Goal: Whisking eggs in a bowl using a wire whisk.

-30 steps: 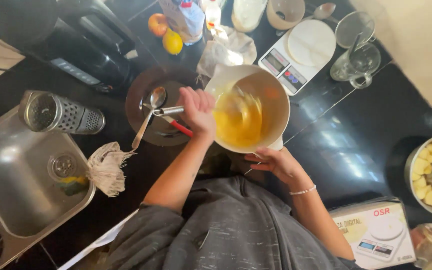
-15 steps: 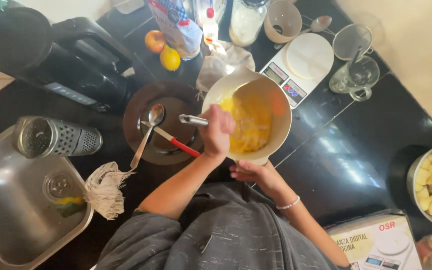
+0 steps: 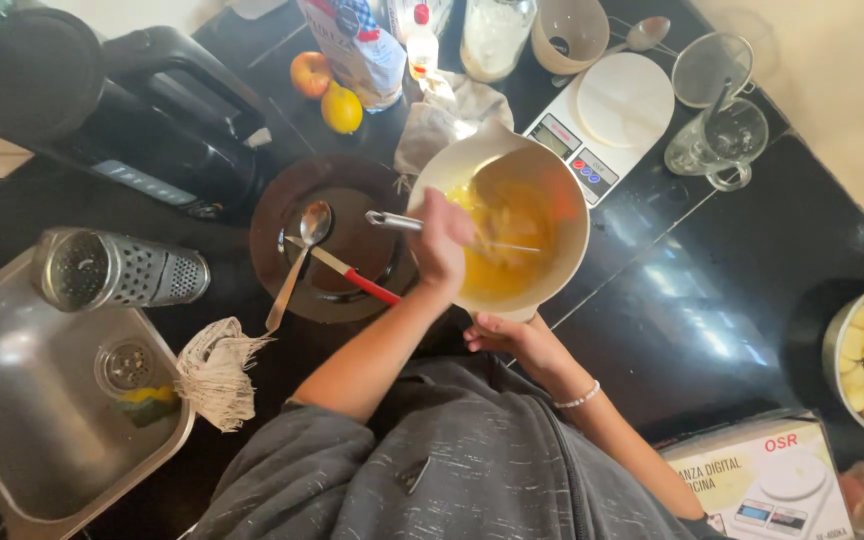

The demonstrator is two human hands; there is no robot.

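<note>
Bowl (image 3: 567, 215) crowded: scale (image 3: 607, 120) behind, dark plate (image 3: 282, 215) (ladle (image 3: 297, 255) across) left.

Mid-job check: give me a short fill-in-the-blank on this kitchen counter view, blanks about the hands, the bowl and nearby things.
1. The left hand holds a metal whisk in the cream mixing bowl of ____ batter.
2. The right hand steadies that bowl from ____.
3. The white digital kitchen scale lies ____ the bowl.
4. The metal cylindrical grater lies on its ____ beside the steel sink.

Missing words: yellow; below; beside; side
</note>
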